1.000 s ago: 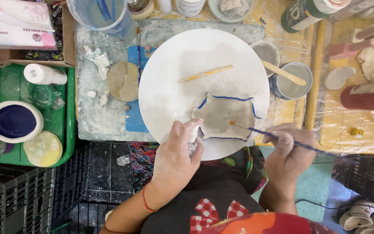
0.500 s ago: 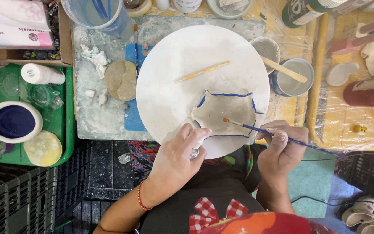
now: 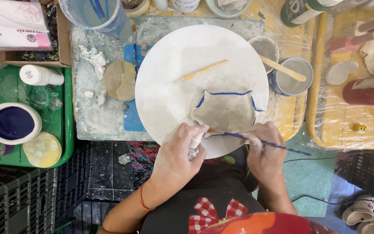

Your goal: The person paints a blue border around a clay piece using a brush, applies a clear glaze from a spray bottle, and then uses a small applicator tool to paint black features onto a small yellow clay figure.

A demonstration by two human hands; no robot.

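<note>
A grey clay dish [image 3: 224, 113] with a wavy, blue-painted rim lies on a round white board [image 3: 174, 82]. My right hand [image 3: 265, 151] holds a thin blue paintbrush [image 3: 265, 143] whose tip touches the dish's near rim. My left hand [image 3: 176, 158] rests on the near edge of the board, fingers against the dish's near left corner. A small clear object shows under its fingers. A wooden stick [image 3: 201, 71] lies on the board above the dish.
A cup of dark blue paint [image 3: 11, 123] stands on a green tray [image 3: 66, 125] at left. A blue cup with a wooden stick [image 3: 291, 76] sits right of the board. A water container [image 3: 94, 15], a sponge [image 3: 120, 80], bottles and black crates [image 3: 18, 203] surround the work.
The brush tip has moved left along the dish's near rim, and my right hand has followed. My left hand stays at the dish's near left corner.
</note>
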